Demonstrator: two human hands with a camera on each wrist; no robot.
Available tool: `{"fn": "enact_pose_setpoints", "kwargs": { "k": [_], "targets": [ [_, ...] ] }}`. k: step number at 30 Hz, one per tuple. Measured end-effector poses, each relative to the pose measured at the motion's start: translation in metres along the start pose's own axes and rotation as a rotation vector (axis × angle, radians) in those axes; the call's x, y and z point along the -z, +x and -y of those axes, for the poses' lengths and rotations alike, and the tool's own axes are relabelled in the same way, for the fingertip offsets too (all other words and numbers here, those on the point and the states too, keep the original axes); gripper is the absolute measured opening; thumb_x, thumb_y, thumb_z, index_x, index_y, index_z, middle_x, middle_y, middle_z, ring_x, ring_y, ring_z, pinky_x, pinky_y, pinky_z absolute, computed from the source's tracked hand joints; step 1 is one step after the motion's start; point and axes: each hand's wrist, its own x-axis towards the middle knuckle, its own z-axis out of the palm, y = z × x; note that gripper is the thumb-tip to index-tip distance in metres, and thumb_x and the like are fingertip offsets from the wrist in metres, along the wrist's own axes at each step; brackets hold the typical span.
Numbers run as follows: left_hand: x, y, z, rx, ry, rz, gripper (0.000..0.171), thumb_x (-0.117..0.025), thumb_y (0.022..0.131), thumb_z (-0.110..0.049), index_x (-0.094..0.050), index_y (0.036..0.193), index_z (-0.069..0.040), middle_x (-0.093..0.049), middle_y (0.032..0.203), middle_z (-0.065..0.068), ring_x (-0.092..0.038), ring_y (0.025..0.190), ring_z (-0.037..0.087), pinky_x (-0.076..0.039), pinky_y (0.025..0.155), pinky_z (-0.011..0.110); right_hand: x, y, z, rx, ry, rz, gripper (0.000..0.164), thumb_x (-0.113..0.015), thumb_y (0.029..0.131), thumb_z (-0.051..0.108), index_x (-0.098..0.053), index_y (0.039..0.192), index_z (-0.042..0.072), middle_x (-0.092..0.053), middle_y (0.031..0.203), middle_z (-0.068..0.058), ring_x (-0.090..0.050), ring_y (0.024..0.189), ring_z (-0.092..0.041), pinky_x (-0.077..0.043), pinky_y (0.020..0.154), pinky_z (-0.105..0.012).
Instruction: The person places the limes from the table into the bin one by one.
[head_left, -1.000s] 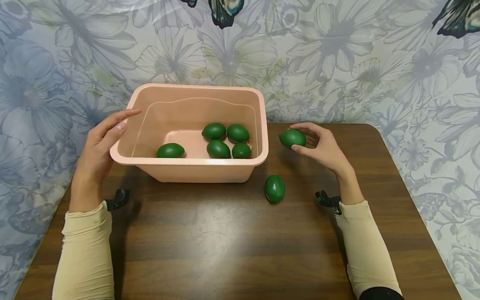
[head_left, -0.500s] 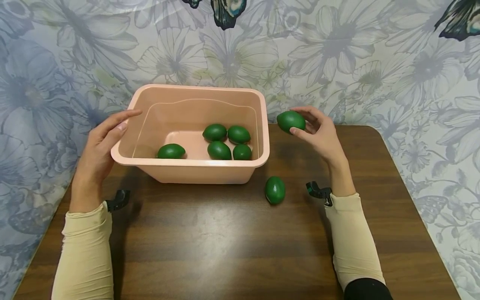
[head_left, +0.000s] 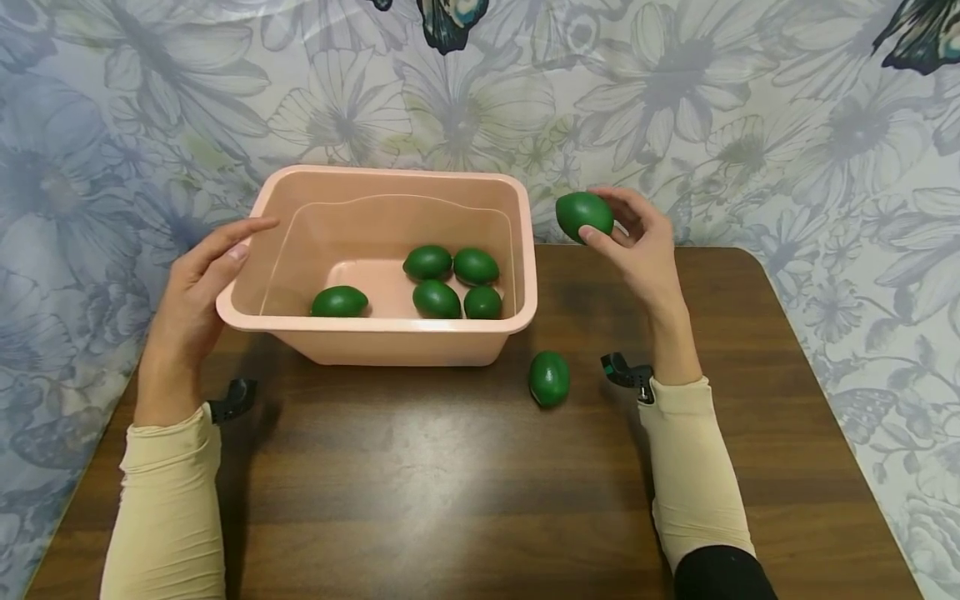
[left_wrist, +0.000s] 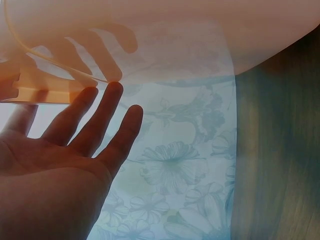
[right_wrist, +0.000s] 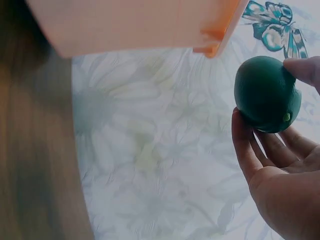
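My right hand [head_left: 637,242] holds a green lime [head_left: 583,215] between thumb and fingers, raised beside the right end of a peach plastic tub [head_left: 405,325]. In the right wrist view the thumb presses on one side of the lime [right_wrist: 265,95], the fingertips on the other. A second lime [head_left: 550,378] lies on the table at the tub's front right. At the tub's left end my left hand [head_left: 191,308] grips the rim, thumb and index finger over it. Its other fingers [left_wrist: 107,117] reach along the outer wall. Several limes [head_left: 437,299] lie inside the tub, mostly at its right.
The tub stands on a dark brown wooden table [head_left: 420,483], near its back edge. Behind rises a backdrop [head_left: 675,108] printed with flowers and butterflies. A dark strap mount [head_left: 234,400] sits on the left wrist, another mount [head_left: 628,373] on the right.
My right hand has lifted its lime upward from near the tabletop, staying just right of the tub. The left hand, the tub and the other limes hold their places.
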Motion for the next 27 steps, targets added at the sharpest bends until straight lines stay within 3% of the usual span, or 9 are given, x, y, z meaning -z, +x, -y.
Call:
{"fn": "enact_pose_setpoints", "kwargs": {
  "k": [14, 21, 27],
  "targets": [
    [-0.001, 0.0, 0.001, 0.002, 0.007, 0.005, 0.042, -0.054, 0.11, -0.012, -0.056, 0.15, 0.0, -0.047, 0.158, 0.013, -0.061, 0.124, 0.025, -0.064, 0.076, 0.027, -0.058, 0.036, 0.013, 0.083, 0.074, 0.006, 0.045, -0.078, 0.087, -0.003, -0.068, 0.131, -0.003, -0.067, 0.132, -0.015, -0.065, 0.122, -0.028, -0.058, 0.102, -0.036],
    [-0.001, 0.001, 0.002, -0.004, 0.002, 0.0, 0.042, -0.054, 0.109, -0.012, -0.056, 0.149, 0.001, -0.046, 0.159, 0.014, -0.06, 0.127, 0.026, -0.064, 0.078, 0.028, -0.075, 0.033, 0.022, 0.087, 0.049, 0.066, 0.046, -0.076, 0.089, -0.003, -0.064, 0.133, -0.009, -0.066, 0.132, -0.017, -0.065, 0.12, -0.026, -0.057, 0.104, -0.039],
    [0.0, 0.001, 0.001, -0.009, 0.016, -0.001, 0.042, -0.054, 0.109, -0.013, -0.057, 0.149, 0.001, -0.047, 0.158, 0.015, -0.06, 0.127, 0.027, -0.064, 0.079, 0.027, -0.077, 0.032, 0.024, 0.077, 0.039, 0.1, 0.047, -0.075, 0.089, -0.004, -0.063, 0.134, -0.01, -0.065, 0.134, -0.018, -0.065, 0.121, -0.024, -0.056, 0.105, -0.038]
  ]
}}
